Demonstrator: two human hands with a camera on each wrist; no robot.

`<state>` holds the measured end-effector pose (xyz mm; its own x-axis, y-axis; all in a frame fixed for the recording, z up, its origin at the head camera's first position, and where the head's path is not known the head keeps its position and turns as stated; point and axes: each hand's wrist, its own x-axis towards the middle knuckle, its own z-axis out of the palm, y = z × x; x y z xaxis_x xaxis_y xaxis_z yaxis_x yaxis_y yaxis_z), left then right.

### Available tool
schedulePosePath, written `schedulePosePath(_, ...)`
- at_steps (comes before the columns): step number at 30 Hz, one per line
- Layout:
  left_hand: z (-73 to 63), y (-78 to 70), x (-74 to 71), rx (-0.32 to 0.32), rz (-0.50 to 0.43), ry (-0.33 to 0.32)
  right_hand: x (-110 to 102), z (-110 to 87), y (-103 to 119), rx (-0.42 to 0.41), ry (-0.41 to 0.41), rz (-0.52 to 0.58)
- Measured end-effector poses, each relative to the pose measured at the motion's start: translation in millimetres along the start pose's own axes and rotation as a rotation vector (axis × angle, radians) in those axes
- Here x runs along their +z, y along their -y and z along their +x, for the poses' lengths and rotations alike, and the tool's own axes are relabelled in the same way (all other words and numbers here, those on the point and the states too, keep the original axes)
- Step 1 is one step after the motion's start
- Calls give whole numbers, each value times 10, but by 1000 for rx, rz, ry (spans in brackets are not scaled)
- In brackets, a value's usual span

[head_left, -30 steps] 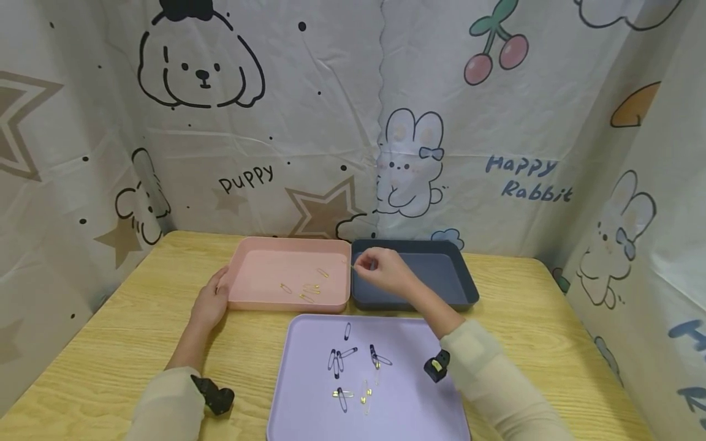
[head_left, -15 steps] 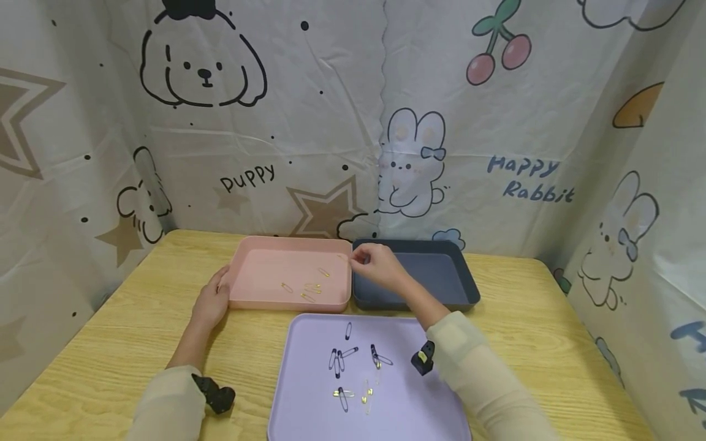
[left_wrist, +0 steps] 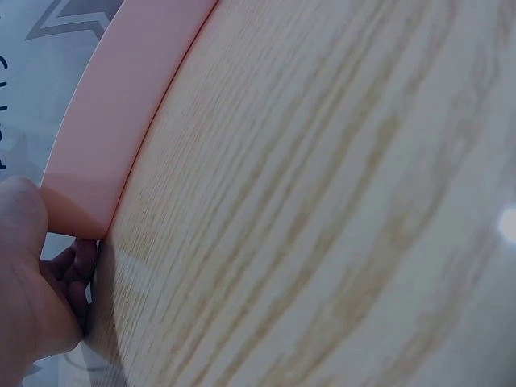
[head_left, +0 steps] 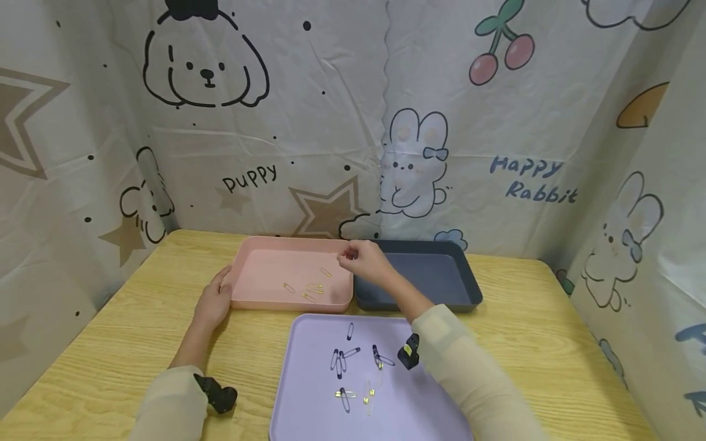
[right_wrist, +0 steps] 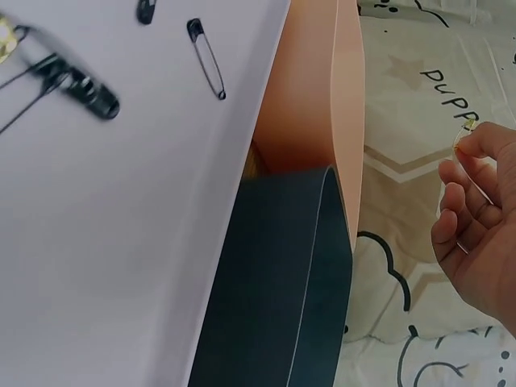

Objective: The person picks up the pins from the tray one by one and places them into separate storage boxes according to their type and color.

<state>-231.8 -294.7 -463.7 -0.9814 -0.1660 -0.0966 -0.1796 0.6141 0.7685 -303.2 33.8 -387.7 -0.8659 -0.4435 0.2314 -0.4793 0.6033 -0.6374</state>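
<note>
My right hand (head_left: 366,262) is over the right rim of the pink tray (head_left: 265,305), pinching a gold safety pin (right_wrist: 463,135) between thumb and forefinger, as the right wrist view shows. At the tray's left end, my left hand (head_left: 213,301) holds its side; the left wrist view has the thumb by the wall and curled fingers (left_wrist: 79,270) at the lower edge. Several gold safety pins (head_left: 314,288) lie inside the pink tray. On the purple tray (head_left: 314,422) are several black safety pins (head_left: 339,364), with a few gold ones (head_left: 368,397) nearer me.
A dark blue tray (head_left: 421,272) stands against the pink one's right side, partly behind my right forearm. All the trays sit on a wood-grain table (head_left: 127,343). A printed curtain (head_left: 331,122) hangs behind and at both sides.
My right hand has moved left, from above the dark blue tray's left edge to the pink tray's right rim. The left hand keeps its hold on the pink tray.
</note>
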Motion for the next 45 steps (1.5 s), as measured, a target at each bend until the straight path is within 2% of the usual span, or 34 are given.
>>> schedulePosePath(13,-14,-27,-13,4,-13,0,264,200,92,-27,29,10)
schedulePosePath(17,-21,-26,-16,-3,-3,1,354,254,111,-60,42,5)
schedulePosePath(24,-12,-15,-8,-13,-1,1,519,327,119,-120,-16,-84)
schedulePosePath(26,-13,-16,-7,-10,-5,0,569,342,121,-108,-7,-61)
schedulePosePath(30,-14,-17,-9,0,-2,-6,641,347,158,-7,41,12)
schedulePosePath(33,-18,-13,-17,-3,4,-8,682,349,196,53,45,-6)
schedulePosePath(45,-8,-1,-15,3,6,-6,864,301,236,168,39,-28)
